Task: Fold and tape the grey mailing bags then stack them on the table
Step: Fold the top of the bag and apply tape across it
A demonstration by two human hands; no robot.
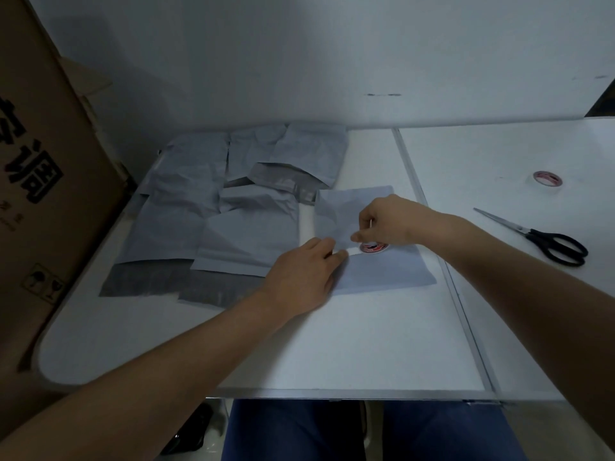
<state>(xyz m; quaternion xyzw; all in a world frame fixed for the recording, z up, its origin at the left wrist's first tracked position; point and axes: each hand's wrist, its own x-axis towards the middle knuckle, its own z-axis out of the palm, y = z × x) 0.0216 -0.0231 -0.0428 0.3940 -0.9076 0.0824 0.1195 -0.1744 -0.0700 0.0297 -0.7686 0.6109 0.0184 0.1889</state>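
- the step in hand looks like the taping: a folded grey mailing bag [372,257] lies at the middle of the frame on the white table [332,344], with a small tape roll [373,247] sitting on it.
- the right hand [386,224] is curled over that roll, its fingertips pinching what seems to be the free end of the tape; the tape itself is too pale to trace with certainty.
- the left hand [303,277] lies flat with straight fingers pressing on the bag's left edge, just beside the roll.
- a loose pile of unfolded grey mailing bags [213,221] spreads to the left of centre, touching the bag being worked; no neat stack of finished ones is plain to see, so the task seems early.
- next, i judge, the strip must be drawn across the fold and pressed down while the left hand holds the fold closed.
- the black-handled scissors [545,241] at the right lie well apart, as does a second tape roll [547,178] at the upper right; cutting would call for a reach.
- a cardboard box [43,161] stands at the left edge.
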